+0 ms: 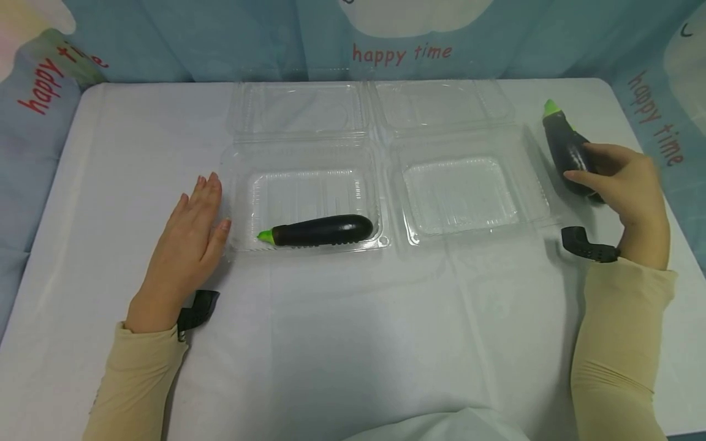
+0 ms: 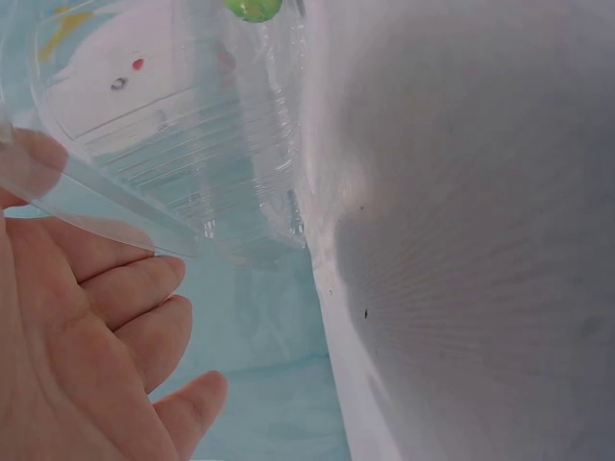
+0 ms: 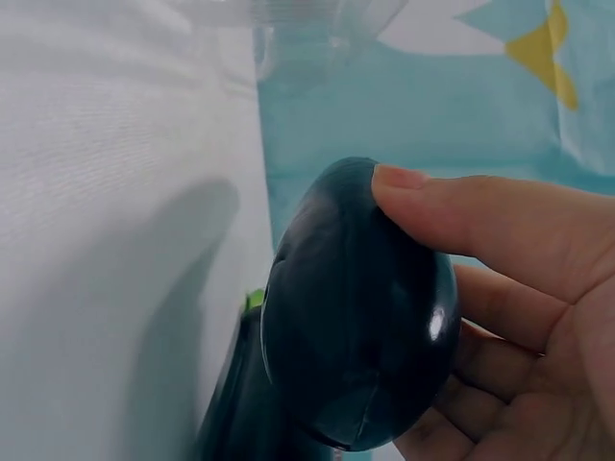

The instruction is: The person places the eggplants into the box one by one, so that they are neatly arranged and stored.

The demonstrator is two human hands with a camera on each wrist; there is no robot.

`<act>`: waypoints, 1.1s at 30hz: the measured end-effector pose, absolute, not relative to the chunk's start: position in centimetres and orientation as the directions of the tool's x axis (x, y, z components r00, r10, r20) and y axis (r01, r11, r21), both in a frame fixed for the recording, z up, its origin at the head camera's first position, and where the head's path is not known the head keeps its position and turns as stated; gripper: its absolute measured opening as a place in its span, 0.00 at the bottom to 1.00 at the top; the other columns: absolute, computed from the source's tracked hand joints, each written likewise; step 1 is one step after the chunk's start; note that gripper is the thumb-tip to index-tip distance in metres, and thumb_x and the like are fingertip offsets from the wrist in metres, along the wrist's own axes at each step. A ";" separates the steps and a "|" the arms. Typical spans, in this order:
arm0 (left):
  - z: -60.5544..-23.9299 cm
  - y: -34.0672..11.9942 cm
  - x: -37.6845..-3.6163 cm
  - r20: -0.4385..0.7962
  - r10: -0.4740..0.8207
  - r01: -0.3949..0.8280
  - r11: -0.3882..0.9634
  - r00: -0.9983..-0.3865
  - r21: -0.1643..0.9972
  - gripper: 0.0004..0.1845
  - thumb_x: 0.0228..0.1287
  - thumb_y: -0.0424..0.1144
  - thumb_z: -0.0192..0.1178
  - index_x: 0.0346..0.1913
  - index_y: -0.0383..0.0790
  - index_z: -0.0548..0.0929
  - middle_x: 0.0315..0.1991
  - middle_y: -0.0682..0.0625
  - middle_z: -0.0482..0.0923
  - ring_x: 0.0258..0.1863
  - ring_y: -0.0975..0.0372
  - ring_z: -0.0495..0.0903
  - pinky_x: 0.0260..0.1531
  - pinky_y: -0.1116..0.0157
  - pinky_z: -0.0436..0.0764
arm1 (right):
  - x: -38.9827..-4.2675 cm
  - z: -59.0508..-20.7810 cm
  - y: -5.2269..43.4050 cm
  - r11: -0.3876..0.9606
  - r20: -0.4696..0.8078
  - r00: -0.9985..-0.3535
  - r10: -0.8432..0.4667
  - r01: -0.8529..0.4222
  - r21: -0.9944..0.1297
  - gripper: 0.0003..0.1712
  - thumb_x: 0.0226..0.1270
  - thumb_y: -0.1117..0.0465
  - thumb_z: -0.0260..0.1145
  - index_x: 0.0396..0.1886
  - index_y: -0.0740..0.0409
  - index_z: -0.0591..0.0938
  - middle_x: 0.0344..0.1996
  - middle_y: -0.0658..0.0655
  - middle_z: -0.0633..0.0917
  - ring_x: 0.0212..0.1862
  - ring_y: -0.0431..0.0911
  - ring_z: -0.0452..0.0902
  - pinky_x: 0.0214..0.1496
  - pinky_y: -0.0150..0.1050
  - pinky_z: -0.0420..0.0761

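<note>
At the right side of the table my right hand (image 1: 629, 184) holds a dark eggplant (image 1: 564, 144) with a green tip, thumb on one side and fingers on the other. The right wrist view shows the rounded end of this eggplant (image 3: 360, 317) close up. Partly hidden behind it is a second eggplant (image 3: 235, 394). My left hand (image 1: 184, 245) lies with its fingers extended beside the left clear plastic container (image 1: 237, 202), at its rim, holding nothing. Along the front of that container lies another eggplant (image 1: 325, 231), its green end to the left.
A second clear plastic container (image 1: 469, 196) stands open to the right of the first, nothing in it. Both lids (image 1: 300, 110) are folded back toward the far edge. A white cloth (image 1: 342, 331) covers the table, and a blue printed curtain (image 1: 237, 43) surrounds it.
</note>
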State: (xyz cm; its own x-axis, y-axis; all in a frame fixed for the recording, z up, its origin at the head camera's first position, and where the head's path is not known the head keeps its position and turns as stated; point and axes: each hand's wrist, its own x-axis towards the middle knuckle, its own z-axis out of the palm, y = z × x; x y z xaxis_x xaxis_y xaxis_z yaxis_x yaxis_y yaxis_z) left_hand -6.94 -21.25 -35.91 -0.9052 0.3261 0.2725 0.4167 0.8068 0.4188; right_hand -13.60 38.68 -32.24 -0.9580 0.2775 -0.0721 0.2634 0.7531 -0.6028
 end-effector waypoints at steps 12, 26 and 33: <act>-36.0 -21.3 -6.9 0.289 0.326 0.425 0.804 -0.900 0.416 0.30 0.76 0.44 0.43 0.71 0.26 0.55 0.71 0.37 0.54 0.72 0.52 0.50 0.70 0.50 0.47 | -13.2 -30.9 37.8 0.698 -0.049 -0.950 0.309 0.262 -0.666 0.36 0.57 0.59 0.72 0.67 0.54 0.72 0.63 0.51 0.73 0.46 0.26 0.74 0.34 0.16 0.71; -36.0 -21.1 -7.1 0.288 0.320 0.419 0.806 -0.903 0.417 0.30 0.75 0.44 0.43 0.71 0.26 0.56 0.71 0.36 0.54 0.72 0.52 0.50 0.70 0.50 0.47 | -12.6 -29.4 36.0 0.645 0.022 -0.968 0.249 0.149 -0.749 0.34 0.55 0.65 0.73 0.64 0.54 0.75 0.56 0.45 0.79 0.42 0.27 0.75 0.34 0.15 0.71; -36.0 -21.1 -7.1 0.284 0.310 0.408 0.810 -0.907 0.420 0.30 0.75 0.42 0.44 0.70 0.26 0.56 0.71 0.35 0.55 0.72 0.51 0.51 0.70 0.49 0.48 | -12.4 -29.0 35.1 0.645 0.041 -0.971 0.235 0.124 -0.754 0.33 0.54 0.66 0.73 0.63 0.54 0.76 0.55 0.45 0.79 0.44 0.27 0.76 0.37 0.16 0.70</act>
